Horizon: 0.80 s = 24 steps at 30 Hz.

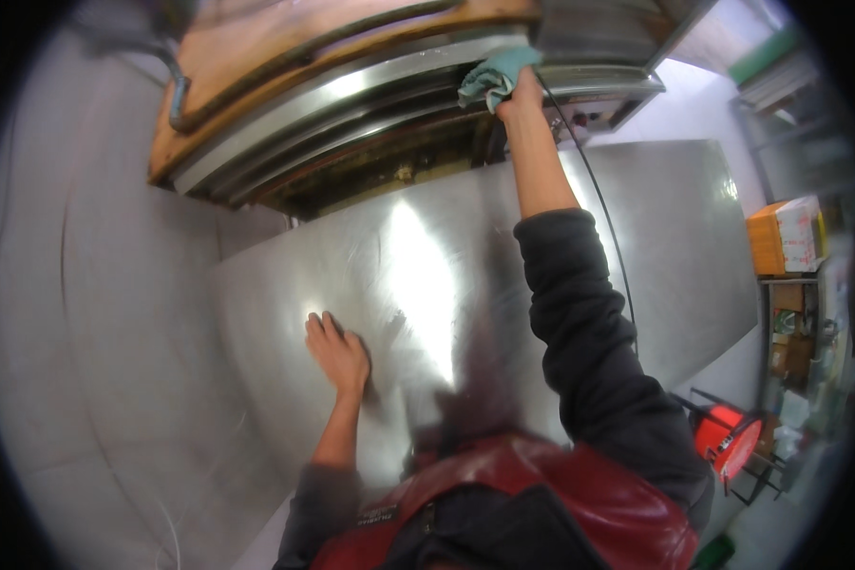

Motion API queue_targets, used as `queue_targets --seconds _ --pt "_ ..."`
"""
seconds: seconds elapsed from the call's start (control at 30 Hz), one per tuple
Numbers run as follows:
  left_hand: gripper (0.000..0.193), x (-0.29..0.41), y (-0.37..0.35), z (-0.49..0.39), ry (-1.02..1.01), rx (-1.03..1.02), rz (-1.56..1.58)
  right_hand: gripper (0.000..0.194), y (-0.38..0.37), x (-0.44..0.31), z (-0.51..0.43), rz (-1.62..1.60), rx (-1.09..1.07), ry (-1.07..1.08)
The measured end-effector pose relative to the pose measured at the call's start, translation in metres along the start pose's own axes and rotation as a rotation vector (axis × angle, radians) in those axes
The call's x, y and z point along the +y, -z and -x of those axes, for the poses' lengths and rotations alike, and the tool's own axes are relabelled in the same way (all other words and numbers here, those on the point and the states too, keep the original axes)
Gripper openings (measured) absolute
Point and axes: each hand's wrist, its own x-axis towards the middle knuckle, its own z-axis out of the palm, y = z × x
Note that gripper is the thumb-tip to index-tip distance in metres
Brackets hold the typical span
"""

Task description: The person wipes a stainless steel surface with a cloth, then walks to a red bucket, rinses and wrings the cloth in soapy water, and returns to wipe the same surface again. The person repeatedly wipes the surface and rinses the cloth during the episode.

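Observation:
My right hand (524, 94) reaches far forward, its fingers closed on a crumpled teal cloth (497, 77). The cloth lies against the metal front edge of a shelf unit (413, 68) behind the table; the cloth hides part of my fingers. My left hand (339, 350) rests palm down, fingers a little apart, on the left part of a shiny stainless steel table (285, 285). It holds nothing.
A wooden board (256, 35) with a metal bar lies above the steel edge. A black cable (602, 199) hangs down beside my right arm. On the right stand an orange box (766, 239), a loaded shelf and a red stool (730, 442).

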Motion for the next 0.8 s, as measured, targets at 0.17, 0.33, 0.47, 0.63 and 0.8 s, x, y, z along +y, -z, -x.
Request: queue_targets --seconds 0.17,0.33,0.47,0.63,0.8 --pt "0.052 -0.003 -0.004 -0.001 -0.008 0.004 0.015 0.033 -0.016 0.005 -0.002 0.006 0.179 0.103" --pt "0.052 -0.004 -0.005 -0.001 -0.005 0.012 0.013 0.029 0.002 0.015 -0.02 -0.034 0.023 0.047" --pt "0.052 -0.004 -0.004 0.0 -0.005 0.016 0.025 0.029 0.052 0.034 -0.024 0.013 -0.281 -0.071" --pt "0.053 -0.005 -0.003 0.001 -0.013 0.022 0.037 0.026 0.09 0.047 0.02 -0.043 -0.698 -0.145" --pt "0.054 -0.003 -0.004 0.003 0.007 0.01 0.043 0.033 0.079 0.012 0.104 -0.015 -0.547 -0.109"
